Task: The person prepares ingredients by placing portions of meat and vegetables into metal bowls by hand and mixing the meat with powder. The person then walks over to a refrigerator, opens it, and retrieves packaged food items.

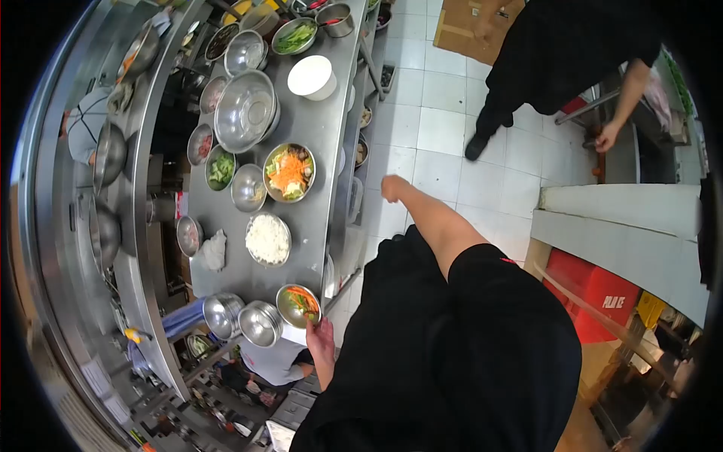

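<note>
At the table's near corner my left hand (321, 343) grips the rim of a small steel bowl (288, 310), its thumb over the edge. Carrot strips and green vegetable pieces (303, 300) lie in that bowl. My right hand (392, 188) is out over the floor beside the table, curled closed and seen from its back. Nothing shows in it. Closest to the held bowl are stacked empty steel bowls (260, 324) and a bowl of white rice (268, 239). Farther along is a bowl with shredded carrot and mixed vegetables (289, 174).
The steel table (301, 260) also bears large steel mixing bowls (245, 111), a white tub (312, 77), a bowl of greens (221, 168) and a crumpled cloth (214, 250). A person in black (561, 60) stands across the tiled aisle. A red box (587, 294) is at right.
</note>
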`<act>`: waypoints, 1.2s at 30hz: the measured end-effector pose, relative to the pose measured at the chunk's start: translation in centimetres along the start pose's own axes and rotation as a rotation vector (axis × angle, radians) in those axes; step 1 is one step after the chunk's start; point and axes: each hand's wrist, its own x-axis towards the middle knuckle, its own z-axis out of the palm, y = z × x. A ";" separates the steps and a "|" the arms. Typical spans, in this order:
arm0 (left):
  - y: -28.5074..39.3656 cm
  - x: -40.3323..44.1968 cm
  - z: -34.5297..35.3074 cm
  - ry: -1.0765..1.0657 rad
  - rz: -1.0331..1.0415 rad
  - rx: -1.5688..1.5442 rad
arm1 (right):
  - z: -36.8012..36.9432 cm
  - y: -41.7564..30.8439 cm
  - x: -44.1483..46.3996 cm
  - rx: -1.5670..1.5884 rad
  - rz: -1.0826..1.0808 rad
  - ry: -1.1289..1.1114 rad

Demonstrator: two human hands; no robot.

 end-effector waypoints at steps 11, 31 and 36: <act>-1.9 -2.4 4.2 0.317 -0.023 -0.002 | -12.5 6.0 31.7 1.725 0.153 0.637; -5.7 -8.0 26.6 0.530 -0.058 -0.200 | -20.3 0.0 31.6 2.331 0.077 0.376; -6.3 -7.6 26.7 0.544 -0.029 -0.194 | -20.7 -0.6 30.2 2.318 0.056 0.360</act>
